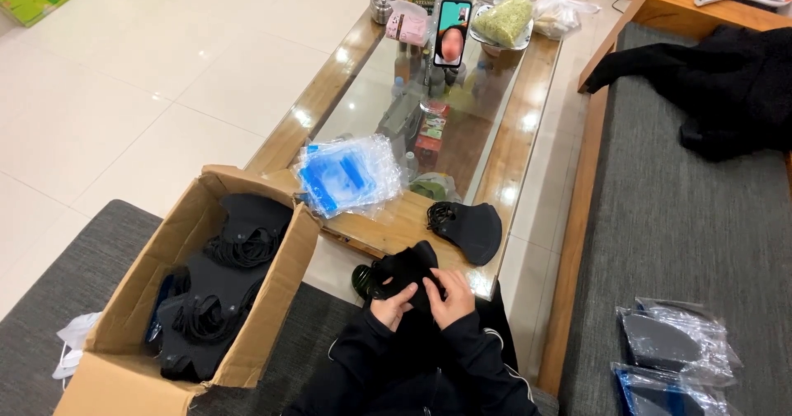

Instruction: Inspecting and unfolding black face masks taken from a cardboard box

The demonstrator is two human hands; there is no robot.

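Both hands on one black face mask [404,271] at the near table edge: left hand [390,304] pinching its lower left side, right hand [452,295] gripping its right side, fingers curled. One more black mask [470,229] lies just beyond on the wooden table [388,233]. One stack of clear blue-printed bags [346,174] further left. Cardboard box [247,358] on the left holds many black masks, uncountable. Two bagged masks [670,342] on the grey sofa, right. One phone [452,32] stands upright at the table's far end.
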